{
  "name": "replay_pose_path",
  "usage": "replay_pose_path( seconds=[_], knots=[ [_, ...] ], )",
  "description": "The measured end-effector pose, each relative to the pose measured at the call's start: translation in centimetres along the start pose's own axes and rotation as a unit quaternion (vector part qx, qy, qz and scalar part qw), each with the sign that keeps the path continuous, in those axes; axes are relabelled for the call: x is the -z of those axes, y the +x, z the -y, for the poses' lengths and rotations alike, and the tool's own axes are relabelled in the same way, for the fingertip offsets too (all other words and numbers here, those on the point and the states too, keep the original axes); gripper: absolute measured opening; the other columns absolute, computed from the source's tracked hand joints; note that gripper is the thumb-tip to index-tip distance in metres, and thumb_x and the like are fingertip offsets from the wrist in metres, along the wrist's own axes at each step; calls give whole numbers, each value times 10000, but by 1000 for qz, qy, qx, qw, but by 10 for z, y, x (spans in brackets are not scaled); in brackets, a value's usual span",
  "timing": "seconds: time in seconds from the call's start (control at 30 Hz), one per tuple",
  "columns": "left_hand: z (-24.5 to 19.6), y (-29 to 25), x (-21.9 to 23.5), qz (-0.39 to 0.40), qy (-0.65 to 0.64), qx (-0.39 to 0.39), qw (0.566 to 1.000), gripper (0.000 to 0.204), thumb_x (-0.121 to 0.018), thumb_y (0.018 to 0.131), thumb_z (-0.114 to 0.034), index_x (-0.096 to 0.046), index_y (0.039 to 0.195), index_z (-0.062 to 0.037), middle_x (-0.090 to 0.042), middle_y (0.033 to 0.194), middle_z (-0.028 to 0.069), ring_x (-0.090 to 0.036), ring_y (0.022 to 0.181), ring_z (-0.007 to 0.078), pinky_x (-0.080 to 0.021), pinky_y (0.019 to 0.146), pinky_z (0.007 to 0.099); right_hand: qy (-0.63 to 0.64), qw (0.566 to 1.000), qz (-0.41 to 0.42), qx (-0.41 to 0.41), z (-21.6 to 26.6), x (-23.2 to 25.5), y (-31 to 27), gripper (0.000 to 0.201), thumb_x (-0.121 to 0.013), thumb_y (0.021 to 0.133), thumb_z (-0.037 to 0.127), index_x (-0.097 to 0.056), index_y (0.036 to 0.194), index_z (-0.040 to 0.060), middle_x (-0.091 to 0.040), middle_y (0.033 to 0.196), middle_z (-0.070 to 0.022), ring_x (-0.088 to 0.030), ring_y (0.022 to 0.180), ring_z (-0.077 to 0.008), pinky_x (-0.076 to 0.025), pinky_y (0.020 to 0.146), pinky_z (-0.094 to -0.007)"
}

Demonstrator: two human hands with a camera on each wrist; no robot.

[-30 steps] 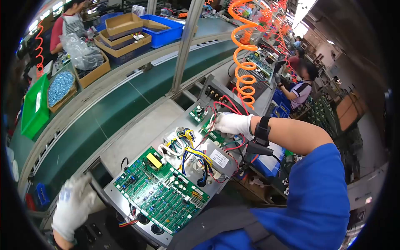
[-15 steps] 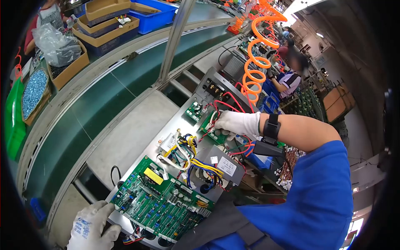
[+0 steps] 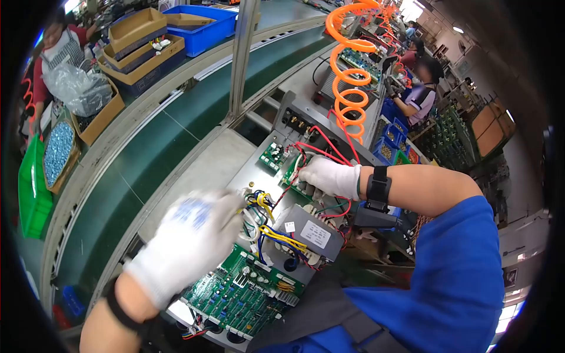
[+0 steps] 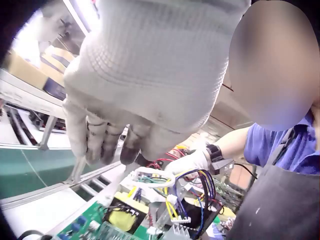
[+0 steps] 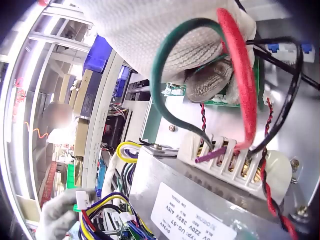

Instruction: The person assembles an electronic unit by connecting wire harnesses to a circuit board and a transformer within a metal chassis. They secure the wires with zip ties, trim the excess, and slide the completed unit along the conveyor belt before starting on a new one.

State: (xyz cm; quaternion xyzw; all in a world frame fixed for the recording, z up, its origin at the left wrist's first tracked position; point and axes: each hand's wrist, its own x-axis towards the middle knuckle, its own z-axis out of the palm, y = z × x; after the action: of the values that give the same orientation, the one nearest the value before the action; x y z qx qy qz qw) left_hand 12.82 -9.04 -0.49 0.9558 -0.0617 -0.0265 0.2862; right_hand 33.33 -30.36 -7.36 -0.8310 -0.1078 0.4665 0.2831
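Note:
My left hand (image 3: 191, 238), in a white glove and blurred, is above the large green circuit board (image 3: 241, 300). Its fingers (image 4: 95, 140) hang loosely beside a bundle of white, yellow and blue wires (image 3: 259, 203). My gloved right hand (image 3: 329, 175) reaches over a small green circuit board (image 5: 257, 82) at the far part of the metal chassis. Its fingers (image 5: 210, 82) curl down at the board, close to a white wire and a twisted red-black wire; I cannot tell what they hold. A labelled transformer (image 3: 315, 234) sits between the two boards.
An orange coiled hose (image 3: 350, 76) hangs beyond my right hand. Red wires (image 3: 323, 150) arch over the chassis behind it. A metal post (image 3: 240, 65) and a green conveyor (image 3: 159, 141) lie ahead. Cardboard boxes (image 3: 138, 26) stand across it, where other people work.
My left hand has come up from the lower left, past the chassis corner, to over the large board near the wire bundle. My right hand has stayed at the small board.

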Motion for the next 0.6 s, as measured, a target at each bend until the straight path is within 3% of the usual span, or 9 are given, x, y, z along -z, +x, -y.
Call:
replay_pose_path(
  seconds=[0.1, 0.17, 0.3, 0.33, 0.37, 0.4, 0.43, 0.53, 0.6],
  knots=[
    [5, 70, -28, 105, -37, -30, 993, 286, -479, 914, -180, -622, 1112, -30, -628, 1060, 174, -587, 1029, 349, -451, 913, 411, 4, 1000, -27, 2, -6, -2, 2, 330, -512, 887, 252, -636, 824, -47, -642, 708, -114, -611, 528, -189, -507, 506, -324],
    [3, 105, -44, 241, 11, 12, 970, 313, -488, 897, -201, -618, 1146, -63, -633, 1079, 165, -592, 1055, 341, -456, 911, 414, -184, 976, -30, 111, -18, 1, 14, 334, -513, 873, 265, -631, 806, -41, -635, 693, -114, -612, 547, -197, -501, 525, -331],
    [16, 133, -79, 329, 5, -34, 944, 354, -514, 861, -218, -614, 1170, -76, -627, 1092, 170, -590, 1073, 338, -457, 916, 410, -109, 991, -63, 50, -20, 2, 11, 292, -496, 876, 215, -617, 775, -31, -635, 680, -129, -627, 589, -224, -504, 558, -351],
    [13, 133, -82, 335, 33, -47, 940, 366, -514, 850, -222, -614, 1170, -73, -622, 1099, 171, -590, 1073, 341, -457, 917, 405, -296, 925, -50, 232, -30, 9, 17, 275, -474, 885, 181, -607, 777, -33, -636, 683, -135, -632, 604, -237, -508, 574, -361],
    [11, 132, -83, 340, 60, -60, 936, 378, -513, 840, -226, -614, 1170, -70, -617, 1106, 172, -590, 1073, 344, -458, 917, 400, -461, 792, -36, 399, -37, 12, 22, 261, -451, 894, 147, -598, 778, -34, -637, 685, -141, -636, 620, -251, -513, 590, -371],
    [14, 133, -86, 335, 58, -53, 939, 387, -520, 830, -226, -612, 1151, -31, -607, 1104, 182, -593, 1058, 349, -459, 917, 396, -390, 868, 0, 307, -27, 10, 14, 250, -400, 908, 90, -585, 802, -40, -639, 706, -150, -640, 633, -268, -523, 594, -375],
    [20, 133, -87, 338, 59, -53, 938, 387, -520, 830, -226, -612, 1151, -31, -607, 1104, 182, -593, 1058, 349, -459, 917, 396, -474, 822, 31, 314, -30, 12, 20, 261, -385, 916, 102, -584, 838, -47, -636, 705, -146, -643, 639, -256, -533, 602, -353],
    [38, 126, -73, 260, -36, -51, 964, 390, -508, 871, -246, -600, 1110, 48, -606, 1092, 217, -583, 1056, 354, -455, 928, 392, -392, 879, 56, 267, -22, 6, 17, 294, -404, 931, 161, -589, 834, -46, -626, 681, -132, -631, 592, -237, -535, 567, -354],
    [41, 110, -60, 244, -46, -14, 969, 406, -498, 899, -273, -595, 1120, 53, -604, 1100, 226, -577, 1070, 356, -452, 935, 390, -55, 998, -29, -28, -7, -3, 4, 263, -487, 907, 205, -601, 765, 15, -596, 631, -104, -599, 509, -230, -490, 471, -359]
  ],
)
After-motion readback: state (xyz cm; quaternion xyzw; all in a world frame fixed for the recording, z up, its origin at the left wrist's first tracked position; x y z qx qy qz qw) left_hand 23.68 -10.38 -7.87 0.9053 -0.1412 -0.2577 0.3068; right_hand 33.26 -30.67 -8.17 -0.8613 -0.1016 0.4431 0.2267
